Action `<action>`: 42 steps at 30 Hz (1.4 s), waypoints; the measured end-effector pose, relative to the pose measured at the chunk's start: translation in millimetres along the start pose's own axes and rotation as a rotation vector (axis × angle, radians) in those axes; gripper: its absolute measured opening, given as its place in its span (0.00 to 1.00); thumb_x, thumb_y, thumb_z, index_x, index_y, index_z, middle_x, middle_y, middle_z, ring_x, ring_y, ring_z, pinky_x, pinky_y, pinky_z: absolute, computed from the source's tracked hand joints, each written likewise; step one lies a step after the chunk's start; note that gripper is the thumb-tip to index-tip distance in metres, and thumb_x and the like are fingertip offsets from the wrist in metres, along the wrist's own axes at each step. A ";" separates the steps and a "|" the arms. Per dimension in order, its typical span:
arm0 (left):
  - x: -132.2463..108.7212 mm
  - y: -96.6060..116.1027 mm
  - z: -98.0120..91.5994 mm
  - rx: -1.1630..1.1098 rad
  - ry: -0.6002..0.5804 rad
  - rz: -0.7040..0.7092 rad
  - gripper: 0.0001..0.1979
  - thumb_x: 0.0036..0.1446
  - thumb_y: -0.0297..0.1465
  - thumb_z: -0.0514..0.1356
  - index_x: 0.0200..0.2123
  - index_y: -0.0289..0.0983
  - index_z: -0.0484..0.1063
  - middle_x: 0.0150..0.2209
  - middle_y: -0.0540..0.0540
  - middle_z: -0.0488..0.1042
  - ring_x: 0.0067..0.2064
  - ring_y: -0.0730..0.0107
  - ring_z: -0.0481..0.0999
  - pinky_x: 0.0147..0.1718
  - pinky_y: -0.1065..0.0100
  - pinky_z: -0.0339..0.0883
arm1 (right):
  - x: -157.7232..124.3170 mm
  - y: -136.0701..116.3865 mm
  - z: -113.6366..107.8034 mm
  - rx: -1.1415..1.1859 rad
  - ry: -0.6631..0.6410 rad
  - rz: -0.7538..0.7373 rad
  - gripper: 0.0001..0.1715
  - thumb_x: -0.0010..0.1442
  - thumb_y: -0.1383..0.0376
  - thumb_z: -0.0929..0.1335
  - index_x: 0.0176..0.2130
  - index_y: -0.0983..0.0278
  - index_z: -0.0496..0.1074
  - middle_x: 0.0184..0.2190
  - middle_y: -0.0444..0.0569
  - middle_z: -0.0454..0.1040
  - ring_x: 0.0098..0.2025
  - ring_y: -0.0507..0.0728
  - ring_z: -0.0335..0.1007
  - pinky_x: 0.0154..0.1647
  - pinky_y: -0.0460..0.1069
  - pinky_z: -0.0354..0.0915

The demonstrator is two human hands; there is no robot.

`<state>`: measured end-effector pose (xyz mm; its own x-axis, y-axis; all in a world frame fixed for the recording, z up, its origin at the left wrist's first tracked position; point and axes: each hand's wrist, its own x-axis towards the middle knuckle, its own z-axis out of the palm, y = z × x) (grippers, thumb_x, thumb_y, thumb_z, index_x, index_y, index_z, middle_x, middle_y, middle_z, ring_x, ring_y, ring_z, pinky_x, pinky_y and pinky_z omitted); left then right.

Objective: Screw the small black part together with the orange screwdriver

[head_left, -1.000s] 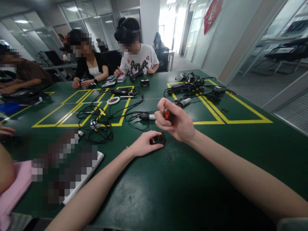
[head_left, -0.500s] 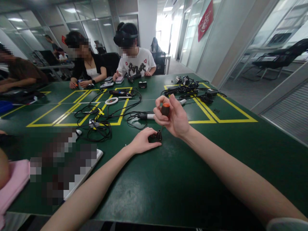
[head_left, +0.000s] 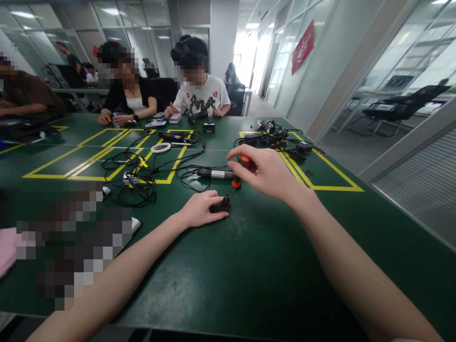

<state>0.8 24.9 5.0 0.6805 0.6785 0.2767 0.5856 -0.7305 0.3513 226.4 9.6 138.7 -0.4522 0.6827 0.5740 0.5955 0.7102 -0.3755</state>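
Head view: only camera here, so it's all from this one
What just changed: the right hand (head_left: 268,172) has rolled over, back of it up top now instead of the curled fingers and palm side, and the screwdriver (head_left: 236,183) shows its orange collar under the grip
Meaning for the work: my guess is a turn or a fresh grip on the handle, with the job on the black part (head_left: 224,207) still underway
Right hand: fingers and thumb curved around the orange-and-black handle, fingertips a bit apart, shaft angled down toward the black part; can't tell if the tip actually touches it
Left hand (head_left: 199,209): thumb on the near side, fingers on the far side, pinching the black part down on the green table (head_left: 199,285)
Black part: small, between the left thumb and fingers, with a stub sticking up
Silver-and-black tool (head_left: 215,174): lies just beyond, cable (head_left: 188,182) looped beside it
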 end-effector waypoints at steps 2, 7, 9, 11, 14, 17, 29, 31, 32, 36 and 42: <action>-0.3 -1.4 -0.3 -0.009 0.000 0.012 0.17 0.69 0.47 0.64 0.41 0.39 0.79 0.36 0.48 0.73 0.36 0.66 0.74 0.34 0.68 0.63 | -1.0 -4.7 -8.2 -0.019 -0.052 -0.010 0.14 0.67 0.57 0.66 0.47 0.63 0.73 0.29 0.44 0.72 0.29 0.54 0.66 0.35 0.49 0.56; -1.4 -3.5 -0.3 -0.018 -0.014 0.028 0.19 0.70 0.49 0.63 0.39 0.39 0.78 0.34 0.49 0.71 0.35 0.67 0.73 0.33 0.68 0.60 | -0.5 -19.8 -11.6 -0.147 -0.148 -0.048 0.04 0.63 0.64 0.62 0.36 0.61 0.66 0.31 0.47 0.74 0.30 0.55 0.63 0.35 0.50 0.54; -1.7 -4.0 -0.2 -0.017 -0.012 0.028 0.20 0.70 0.50 0.63 0.39 0.39 0.78 0.33 0.50 0.70 0.34 0.67 0.72 0.33 0.68 0.60 | 0.6 -23.8 -11.0 -0.275 -0.164 0.002 0.13 0.69 0.58 0.62 0.34 0.60 0.67 0.28 0.48 0.73 0.29 0.56 0.62 0.33 0.50 0.49; -2.0 -4.3 0.3 -0.020 -0.015 0.031 0.20 0.71 0.50 0.62 0.39 0.39 0.78 0.33 0.50 0.70 0.34 0.67 0.72 0.33 0.69 0.60 | 0.9 -25.8 -11.8 -0.380 -0.182 0.062 0.19 0.73 0.52 0.62 0.36 0.61 0.70 0.26 0.48 0.73 0.29 0.57 0.63 0.32 0.51 0.46; -2.3 -4.8 1.7 -0.031 -0.029 0.046 0.21 0.72 0.51 0.61 0.40 0.39 0.78 0.34 0.49 0.72 0.35 0.66 0.73 0.34 0.68 0.62 | -0.9 -27.3 -15.0 -0.328 -0.219 0.058 0.13 0.71 0.58 0.63 0.42 0.62 0.72 0.28 0.47 0.75 0.29 0.57 0.66 0.33 0.50 0.49; -2.6 -5.0 3.4 -0.040 -0.038 0.064 0.21 0.72 0.52 0.61 0.42 0.39 0.78 0.38 0.47 0.76 0.39 0.63 0.77 0.37 0.68 0.65 | -2.8 -31.0 -17.4 -0.203 -0.245 0.008 0.11 0.62 0.63 0.65 0.45 0.63 0.71 0.31 0.47 0.76 0.30 0.55 0.66 0.35 0.49 0.53; -5.5 -3.1 2.6 -0.003 -0.050 0.069 0.21 0.73 0.51 0.59 0.47 0.39 0.79 0.42 0.44 0.78 0.42 0.60 0.79 0.40 0.66 0.67 | -0.9 -38.9 -15.4 -0.261 -0.227 0.018 0.04 0.62 0.66 0.67 0.39 0.62 0.69 0.32 0.48 0.76 0.31 0.55 0.65 0.35 0.49 0.51; -5.1 -2.5 2.6 -0.017 -0.057 0.067 0.21 0.73 0.51 0.60 0.48 0.39 0.79 0.43 0.44 0.78 0.43 0.60 0.79 0.41 0.67 0.68 | -0.9 -39.7 -14.9 -0.313 -0.216 0.056 0.05 0.65 0.62 0.67 0.37 0.62 0.69 0.31 0.49 0.77 0.31 0.56 0.65 0.34 0.49 0.50; -4.9 -2.2 2.7 -0.023 -0.061 0.069 0.20 0.73 0.51 0.60 0.48 0.40 0.79 0.42 0.45 0.78 0.43 0.61 0.78 0.40 0.67 0.68 | -0.8 -39.9 -14.7 -0.355 -0.221 0.089 0.10 0.68 0.58 0.66 0.37 0.62 0.69 0.30 0.49 0.76 0.30 0.57 0.65 0.34 0.50 0.48; -3.9 -1.7 3.5 -0.006 -0.051 0.060 0.21 0.73 0.51 0.59 0.47 0.39 0.79 0.36 0.47 0.74 0.38 0.63 0.76 0.37 0.68 0.66 | -1.6 -39.2 -15.4 -0.392 -0.263 0.117 0.16 0.73 0.54 0.64 0.38 0.61 0.70 0.27 0.48 0.74 0.29 0.57 0.64 0.32 0.50 0.46; -3.6 -2.4 3.1 0.005 -0.075 0.058 0.20 0.73 0.50 0.59 0.47 0.39 0.78 0.41 0.44 0.78 0.43 0.60 0.79 0.41 0.66 0.69 | -4.5 -40.1 -21.0 -0.286 -0.263 0.020 0.03 0.62 0.65 0.68 0.38 0.62 0.69 0.34 0.48 0.78 0.33 0.56 0.68 0.35 0.49 0.51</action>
<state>-1.7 24.0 0.3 0.7443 0.6275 0.2287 0.5463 -0.7690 0.3319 218.4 -25.5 166.5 -0.5715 0.7430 0.3483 0.7502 0.6451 -0.1452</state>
